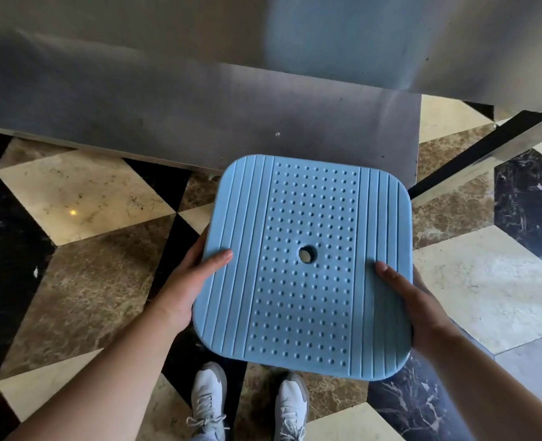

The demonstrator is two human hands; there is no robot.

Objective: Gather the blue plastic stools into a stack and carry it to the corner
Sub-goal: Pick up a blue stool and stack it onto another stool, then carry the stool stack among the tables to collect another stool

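Two hands grip one blue stool (304, 268) above the marble floor (82, 192)

Left hand (183, 291) clasps its left edge; right hand (413, 303) clasps its right edge; thumbs lie on the seat.

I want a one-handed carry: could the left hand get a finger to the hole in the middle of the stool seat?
Probably yes. The seat top is bare, so nothing lies between the left hand and the hole; but it would have to let go of the edge.

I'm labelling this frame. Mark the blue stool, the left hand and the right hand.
blue stool (304, 218): head view, dotted seat top.
left hand (187, 281): head view, back of hand.
right hand (413, 300): head view, back of hand.
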